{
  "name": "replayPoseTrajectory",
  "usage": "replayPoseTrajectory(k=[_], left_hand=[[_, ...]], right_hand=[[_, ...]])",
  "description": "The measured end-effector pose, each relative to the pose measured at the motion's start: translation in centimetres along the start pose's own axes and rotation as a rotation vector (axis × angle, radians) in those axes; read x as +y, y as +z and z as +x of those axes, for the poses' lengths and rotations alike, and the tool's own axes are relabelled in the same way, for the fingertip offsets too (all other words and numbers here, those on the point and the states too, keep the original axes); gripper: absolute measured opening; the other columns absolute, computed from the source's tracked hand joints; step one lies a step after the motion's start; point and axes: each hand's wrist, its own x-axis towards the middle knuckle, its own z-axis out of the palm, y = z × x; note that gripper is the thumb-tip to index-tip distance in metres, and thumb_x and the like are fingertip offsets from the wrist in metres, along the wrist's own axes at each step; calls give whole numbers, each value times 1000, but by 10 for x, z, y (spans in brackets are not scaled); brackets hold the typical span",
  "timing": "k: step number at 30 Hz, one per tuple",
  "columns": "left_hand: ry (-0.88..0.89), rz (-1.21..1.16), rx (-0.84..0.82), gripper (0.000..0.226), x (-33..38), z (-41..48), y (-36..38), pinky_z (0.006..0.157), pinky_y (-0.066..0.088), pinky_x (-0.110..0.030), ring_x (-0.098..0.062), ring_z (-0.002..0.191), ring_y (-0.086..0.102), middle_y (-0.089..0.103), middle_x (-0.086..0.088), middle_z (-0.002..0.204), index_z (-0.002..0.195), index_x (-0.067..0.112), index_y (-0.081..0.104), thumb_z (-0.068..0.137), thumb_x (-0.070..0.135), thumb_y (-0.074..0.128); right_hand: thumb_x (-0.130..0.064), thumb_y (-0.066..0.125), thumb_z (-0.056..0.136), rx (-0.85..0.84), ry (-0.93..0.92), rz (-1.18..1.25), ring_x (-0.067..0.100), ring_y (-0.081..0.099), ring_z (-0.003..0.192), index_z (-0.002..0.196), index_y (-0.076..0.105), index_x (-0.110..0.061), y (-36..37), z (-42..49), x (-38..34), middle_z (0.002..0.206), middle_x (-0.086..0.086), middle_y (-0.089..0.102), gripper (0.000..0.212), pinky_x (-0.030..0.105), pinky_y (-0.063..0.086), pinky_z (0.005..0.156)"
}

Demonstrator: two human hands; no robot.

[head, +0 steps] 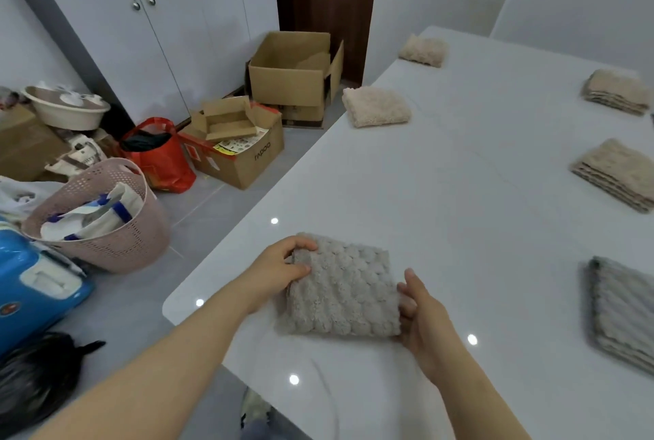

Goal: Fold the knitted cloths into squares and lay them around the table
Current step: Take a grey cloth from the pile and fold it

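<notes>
The folded grey bobble-knit cloth (341, 287) lies flat by the near left corner of the glossy white table (460, 174), roughly square, with no clear long axis. Our left hand (283, 264) pinches its far left corner; our right hand (421, 312) grasps its right edge. Brown cardboard boxes (293, 85) crowd the grey tiled floor (219, 206).

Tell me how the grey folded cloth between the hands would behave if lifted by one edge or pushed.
Probably floppy: the grey cloth is soft bubbly knit folded in layers, so lifted by one edge it would likely sag open. It should slide easily on the glossy table, which mirrors lights.
</notes>
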Motion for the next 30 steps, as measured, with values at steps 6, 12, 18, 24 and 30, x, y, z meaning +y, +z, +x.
replayPoseTrajectory(k=[6, 12, 18, 24, 30], left_hand=[[31, 31, -20, 37, 10, 26, -49, 82, 49, -22, -15, 109, 53, 56, 1, 114, 108, 28, 58, 88, -3, 55], [11, -37, -145, 35, 31, 82, -111, 82, 51, -26, -16, 95, 60, 59, -10, 111, 103, 29, 56, 88, -3, 56], [-48, 70, -315, 34, 55, 131, -146, 80, 53, -32, -20, 81, 63, 65, -11, 93, 114, 20, 55, 89, -3, 54], [-38, 190, -456, 31, 74, 164, -140, 93, 50, -43, -26, 90, 61, 63, -20, 109, 105, 26, 59, 89, 0, 56], [-29, 236, -509, 29, 84, 193, -121, 85, 51, -40, -24, 86, 60, 64, -15, 105, 107, 29, 59, 89, 7, 57]], right_hand=[[-34, 60, 88, 22, 54, -163, 15, 57, 52, 88, 65, -5, 52, 17, -6, 57, 0, 60, 29, 27, 50, 57], [-12, 59, 86, 277, -31, -115, 18, 45, 55, 70, 47, -10, 127, 61, -9, 61, 4, 46, 19, 26, 39, 54], [-11, 54, 86, 506, -61, 70, 20, 45, 65, 81, 52, -8, 188, 77, -12, 74, 8, 49, 6, 28, 37, 56], [-10, 54, 87, 677, -85, 202, 21, 51, 65, 89, 57, -6, 200, 86, -21, 80, 9, 56, 6, 26, 40, 53], [-14, 54, 88, 778, -152, 245, 24, 60, 75, 92, 61, -9, 192, 102, -32, 87, 9, 63, 10, 37, 50, 71]])
